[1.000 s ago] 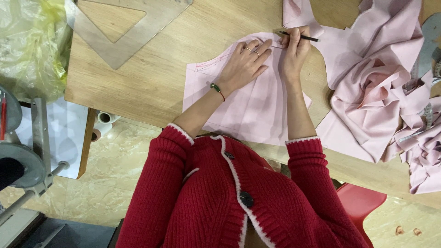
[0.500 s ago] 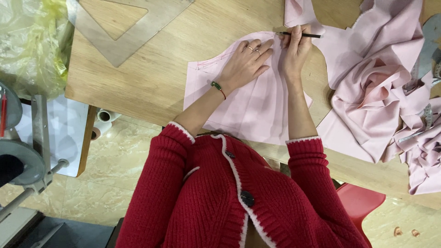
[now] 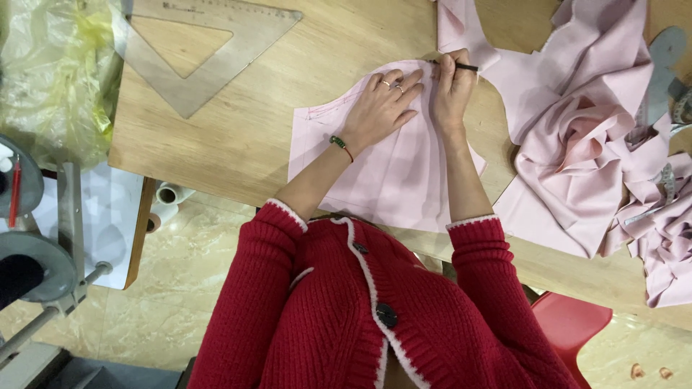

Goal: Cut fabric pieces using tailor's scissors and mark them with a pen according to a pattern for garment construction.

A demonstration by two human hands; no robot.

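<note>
— Pink fabric panel (image 3: 393, 176), that's what both hands are on. How does it look?

— Pale pink, matte, cut flat with a curved top edge and a straight lower edge. It lies on the wooden table (image 3: 238, 137), near the front edge, just above the person's red cardigan (image 3: 375, 310). Faint lengthwise creases run down it, and a thin marked line follows the upper left edge.

— What else is on the table, biggest first?

— One large heap of the same pink cloth (image 3: 577, 130), crumpled and folded, to the right of the panel and touching it. Then one clear plastic set square (image 3: 209, 50), triangular, at the far left corner, well apart from the panel. A yellowish plastic bag (image 3: 50, 72) sits off the table's left end.

— And the hands?

— Two, both the person's own. The left hand (image 3: 382, 108) lies flat, fingers spread, pressing the panel down near its top edge; it grasps nothing. It wears two rings and, at the wrist, one thin bracelet (image 3: 340, 144) with green beads. The right hand (image 3: 453, 86) is just beside it, clenched around one dark pencil (image 3: 461, 67), whose tip meets the panel's upper edge.

— Anything smaller?

— One black button (image 3: 386, 314) on the cardigan front, with a second, smaller one higher up. One red chair seat (image 3: 569, 324) shows at the lower right, under the table edge.
</note>
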